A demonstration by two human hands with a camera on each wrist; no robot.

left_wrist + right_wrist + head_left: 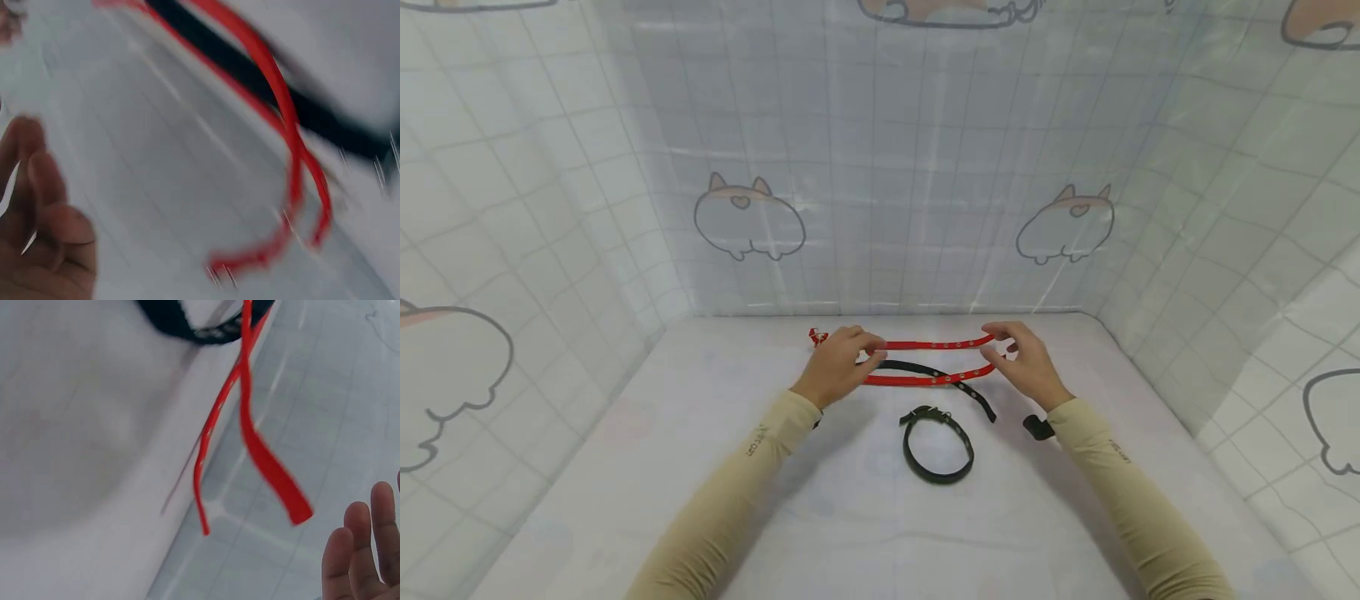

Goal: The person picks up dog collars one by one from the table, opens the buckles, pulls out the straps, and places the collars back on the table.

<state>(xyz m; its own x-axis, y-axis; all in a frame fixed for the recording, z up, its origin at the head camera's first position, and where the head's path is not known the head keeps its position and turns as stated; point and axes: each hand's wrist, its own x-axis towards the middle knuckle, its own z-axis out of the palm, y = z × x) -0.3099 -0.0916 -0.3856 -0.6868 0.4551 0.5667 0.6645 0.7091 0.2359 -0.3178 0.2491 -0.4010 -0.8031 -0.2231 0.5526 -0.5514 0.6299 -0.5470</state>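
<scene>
Two red collar straps [917, 381] with metal eyelets run side by side between the hands in the head view. Their pointed ends curve up beside my right hand [1028, 364], whose thumb and fingers are spread apart. Free strap ends [297, 509] hang apart from the straight fingers [359, 550] in the right wrist view. My left hand [841, 364] hovers over the straps' other side, fingers loosely bent and partly hiding them. A gap shows between the left fingers [53, 194] and the red straps [275, 75] in the blurred left wrist view.
A black strap [981, 402] with eyelets passes beneath the red ones. Nearer the body lies a dark buckled collar [938, 477], closed into a loop. Something red with metal [817, 337] shows beyond the left hand. Tile-patterned sheeting [880, 167] walls the white table [850, 533].
</scene>
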